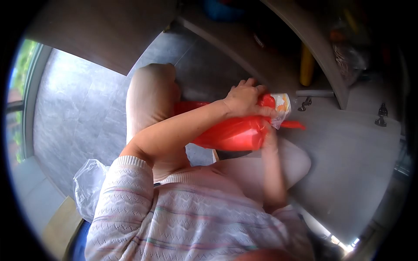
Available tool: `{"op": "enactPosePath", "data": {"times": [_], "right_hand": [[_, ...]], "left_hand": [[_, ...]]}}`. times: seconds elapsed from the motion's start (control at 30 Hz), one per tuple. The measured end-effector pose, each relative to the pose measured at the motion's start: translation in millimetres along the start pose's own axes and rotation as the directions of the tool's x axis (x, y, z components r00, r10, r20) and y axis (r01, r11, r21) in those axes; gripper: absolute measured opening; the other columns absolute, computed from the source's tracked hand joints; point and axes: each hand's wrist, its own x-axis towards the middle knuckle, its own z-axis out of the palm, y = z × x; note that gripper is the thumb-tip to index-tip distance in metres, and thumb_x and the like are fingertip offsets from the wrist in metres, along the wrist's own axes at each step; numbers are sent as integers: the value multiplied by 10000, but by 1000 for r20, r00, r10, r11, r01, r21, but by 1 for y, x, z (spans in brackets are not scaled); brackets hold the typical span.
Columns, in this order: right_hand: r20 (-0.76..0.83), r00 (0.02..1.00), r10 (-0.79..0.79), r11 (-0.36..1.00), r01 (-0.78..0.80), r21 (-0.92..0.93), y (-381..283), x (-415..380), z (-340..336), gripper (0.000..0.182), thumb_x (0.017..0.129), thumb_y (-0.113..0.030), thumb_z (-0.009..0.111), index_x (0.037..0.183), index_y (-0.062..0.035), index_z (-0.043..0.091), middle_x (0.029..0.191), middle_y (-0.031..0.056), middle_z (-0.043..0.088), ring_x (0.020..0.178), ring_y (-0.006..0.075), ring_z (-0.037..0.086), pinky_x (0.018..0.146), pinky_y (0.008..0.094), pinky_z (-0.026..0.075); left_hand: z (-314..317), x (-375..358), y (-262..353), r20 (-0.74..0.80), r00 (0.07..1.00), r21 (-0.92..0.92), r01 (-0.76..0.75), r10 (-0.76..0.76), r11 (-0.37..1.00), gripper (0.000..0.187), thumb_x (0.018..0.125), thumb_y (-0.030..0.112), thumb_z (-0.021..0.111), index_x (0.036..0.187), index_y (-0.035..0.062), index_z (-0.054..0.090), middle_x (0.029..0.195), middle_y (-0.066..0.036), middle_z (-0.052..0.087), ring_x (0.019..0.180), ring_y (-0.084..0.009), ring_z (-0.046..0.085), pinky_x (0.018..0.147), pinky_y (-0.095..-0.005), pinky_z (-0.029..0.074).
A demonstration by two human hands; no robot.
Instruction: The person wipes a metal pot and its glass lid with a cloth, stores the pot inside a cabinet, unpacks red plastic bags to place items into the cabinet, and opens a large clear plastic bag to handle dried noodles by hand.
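A red plastic bag lies bunched across my lap, between my knees. A white packet with orange print sticks out of its right end. My left hand reaches across from the left and is closed over the bag's top near the packet, fingers curled over the far side. Lower down, my right hand is closed on the bag's gathered edge beneath the packet; it is slightly blurred and its fingers are partly hidden. A red strip of the bag trails out to the right.
An open cabinet door with dark hinges stands on the right. Another door panel hangs upper left. Inside the cabinet are a yellow cylinder and a blue item. A clear plastic bag sits left, on grey floor tiles.
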Motion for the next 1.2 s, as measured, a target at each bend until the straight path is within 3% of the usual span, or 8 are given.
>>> {"op": "enactPosePath", "data": {"times": [0.07,0.2,0.37,0.5,0.67,0.9,1.1,1.2], "right_hand": [[-33,998,-44,999,44,-5,2,21,-14,557,793,-148,649,1283,-46,404,1193,80,514,1086,189,513,906,334,449],[-38,993,-110,983,115,141,-17,59,-61,524,859,-383,540,1255,-53,442,1229,99,511,1133,252,489,968,396,406],[-268,909,-319,926,359,117,-59,114,-72,560,892,-480,423,1280,-76,412,1312,124,437,1198,309,429,1003,448,359],[-240,879,-413,881,452,141,-88,171,-97,652,826,-554,468,1294,-106,403,1383,97,353,1266,297,341,1027,470,314],[-414,846,-336,812,483,328,-135,249,-84,581,795,-496,512,1201,-80,510,1267,85,504,1184,262,456,1002,457,355],[-308,906,-290,725,418,548,-185,369,-103,470,839,-400,467,1124,-42,575,1164,119,581,1111,305,521,942,497,413],[-328,896,-301,900,380,214,-185,445,-122,409,858,-336,498,1147,-53,558,1183,106,570,1096,298,531,894,462,458],[-279,944,-178,979,199,47,-185,441,-118,456,872,-405,485,1170,-64,540,1186,96,564,1065,275,546,905,421,450]], "left_hand": [[-6,1,0,-210,974,8,-80,80,997,634,752,497,653,1175,36,548,1280,-240,424,1189,-366,422,945,-416,407],[-34,-3,-8,-402,913,-119,-120,62,986,365,772,229,650,1087,56,589,1241,-191,478,1091,-336,512,876,-373,452],[-29,-14,-22,-335,938,-35,-110,92,993,298,734,157,628,1021,79,607,1142,-175,540,1026,-358,527,836,-379,463],[-22,-13,-22,-199,980,-76,-19,3,997,300,719,144,640,1012,83,610,1154,-183,523,1000,-355,537,786,-390,482],[-19,-10,-24,-164,986,-36,-24,17,999,310,707,105,651,1013,93,610,1151,-177,522,988,-347,527,802,-386,474],[-27,7,-28,-49,995,-91,83,-88,992,321,717,105,660,1032,98,600,1138,-154,522,1003,-324,522,819,-386,472],[-29,12,-35,-8,984,-112,175,-177,978,310,729,97,643,1036,95,596,1136,-144,522,1011,-318,526,813,-391,481],[-32,13,-35,1,981,-141,191,-193,971,309,731,88,630,1037,90,592,1137,-145,520,999,-322,532,814,-391,481]]}}
